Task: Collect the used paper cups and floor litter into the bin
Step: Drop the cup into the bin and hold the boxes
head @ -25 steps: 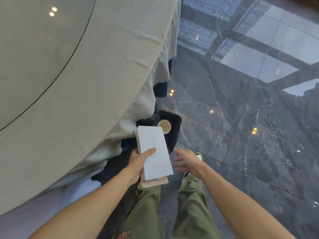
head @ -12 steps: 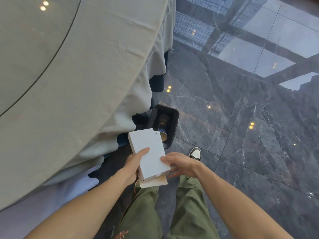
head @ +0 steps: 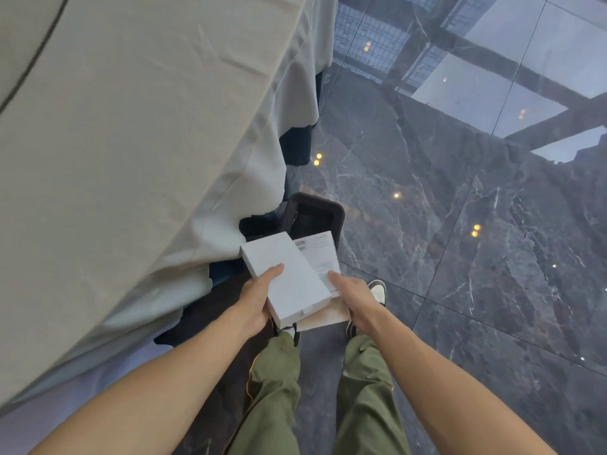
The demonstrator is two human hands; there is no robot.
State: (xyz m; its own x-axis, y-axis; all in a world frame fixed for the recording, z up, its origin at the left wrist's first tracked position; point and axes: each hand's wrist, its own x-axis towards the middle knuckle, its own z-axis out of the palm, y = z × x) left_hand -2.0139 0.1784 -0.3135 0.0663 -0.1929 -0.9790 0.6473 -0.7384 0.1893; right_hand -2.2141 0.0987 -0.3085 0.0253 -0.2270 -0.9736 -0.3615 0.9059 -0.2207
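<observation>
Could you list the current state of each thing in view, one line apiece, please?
White box: gripped by left hand, tilted, above the bin.
Printed sheet: pulled out beside the box, held by right hand.
Black bin: upright, open, on the floor by the tablecloth.

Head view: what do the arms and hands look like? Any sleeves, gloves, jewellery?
Both forearms are bare all the way to the bottom edge of the picture, with no sleeve in view. The left hand and right hand carry no gloves, and no watch, ring or band is visible. Below them show olive-green trousers and dark-and-white sneakers.
</observation>
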